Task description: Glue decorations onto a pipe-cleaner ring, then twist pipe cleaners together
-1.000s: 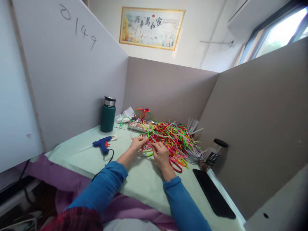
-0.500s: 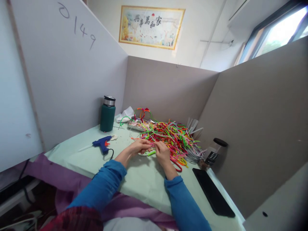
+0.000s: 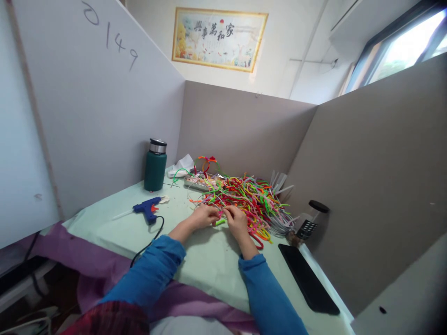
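Observation:
Both hands meet in front of a heaped pile of coloured pipe cleaners [image 3: 253, 197]. With its fingers pinched, my left hand [image 3: 204, 216] grips one end of a small pink pipe cleaner [image 3: 220, 213]. The fingertips of my right hand [image 3: 236, 221] close on the other end, a short gap away. Most of the pink piece is hidden by the fingers. Just below the fingertips a bright green piece of pipe cleaner [image 3: 220, 223] lies on the table.
A blue glue gun [image 3: 146, 209] with a black cord lies to the left. Behind it stands a green bottle [image 3: 155, 165]. A metal tray [image 3: 196, 184] holds small parts beside white tissue [image 3: 183, 165]. On the right are a black tablet-like slab [image 3: 309, 279] and a dark-lidded container [image 3: 310, 223].
My left hand has turned, its fingers curling in more around the pink pipe cleaner. The right hand stays nearly in place. More of the glue gun's cord shows beside my left sleeve.

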Tool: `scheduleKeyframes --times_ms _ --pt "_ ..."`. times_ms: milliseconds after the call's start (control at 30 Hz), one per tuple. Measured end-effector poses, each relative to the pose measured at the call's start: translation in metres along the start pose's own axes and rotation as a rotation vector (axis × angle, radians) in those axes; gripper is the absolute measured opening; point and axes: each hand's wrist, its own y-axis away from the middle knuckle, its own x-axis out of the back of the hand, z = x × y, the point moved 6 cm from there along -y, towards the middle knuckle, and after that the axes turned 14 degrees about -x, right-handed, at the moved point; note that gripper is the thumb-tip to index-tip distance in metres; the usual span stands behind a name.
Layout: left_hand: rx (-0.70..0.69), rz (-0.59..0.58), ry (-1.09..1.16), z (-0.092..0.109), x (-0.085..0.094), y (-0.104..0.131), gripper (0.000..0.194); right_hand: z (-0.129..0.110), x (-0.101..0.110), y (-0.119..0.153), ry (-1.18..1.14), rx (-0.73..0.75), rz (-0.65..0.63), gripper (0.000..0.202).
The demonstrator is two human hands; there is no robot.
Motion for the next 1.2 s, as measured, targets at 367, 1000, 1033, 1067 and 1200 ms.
scheduleKeyframes --times_ms 367,1000,1033,1067,1200 --pt "-0.004 0.304 -0.3 -0.005 0.03 0.003 0.011 -0.013 -0.013 0.004 0.045 0.048 -0.167 0.03" --pt "0.072 0.178 -0.321 -0.008 0.013 -0.004 0.019 -0.027 -0.001 0.006 0.246 0.143 0.153 0.023" --pt "0.135 0.213 -0.341 -0.012 0.017 -0.004 0.021 -0.03 0.001 0.006 0.252 0.15 0.182 0.025" --pt "0.189 0.247 -0.341 -0.015 0.021 -0.003 0.022 -0.032 0.002 0.007 0.249 0.158 0.183 0.025" --pt "0.295 0.29 -0.192 -0.023 0.026 -0.001 0.026 -0.028 -0.013 0.009 0.134 0.121 -0.022 0.028"
